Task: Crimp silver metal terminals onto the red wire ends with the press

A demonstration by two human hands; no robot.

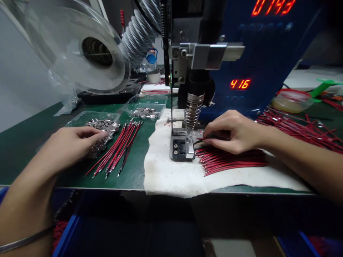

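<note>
The right hand (232,132) is pinching a black wire (198,141) in a narrow grip beside the machine's metal block (189,147), its fingers hiding the wire's far end. Below, red wires (233,162) are lying partly covered by that hand. The left hand (76,142) is hovering over metal pieces (107,125); its fingertips are blending with them, so I cannot tell whether its grip is holding any. The upper display (273,7) is running off the top edge.

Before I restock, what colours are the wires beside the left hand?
The wires are red, some black: head view.
</note>
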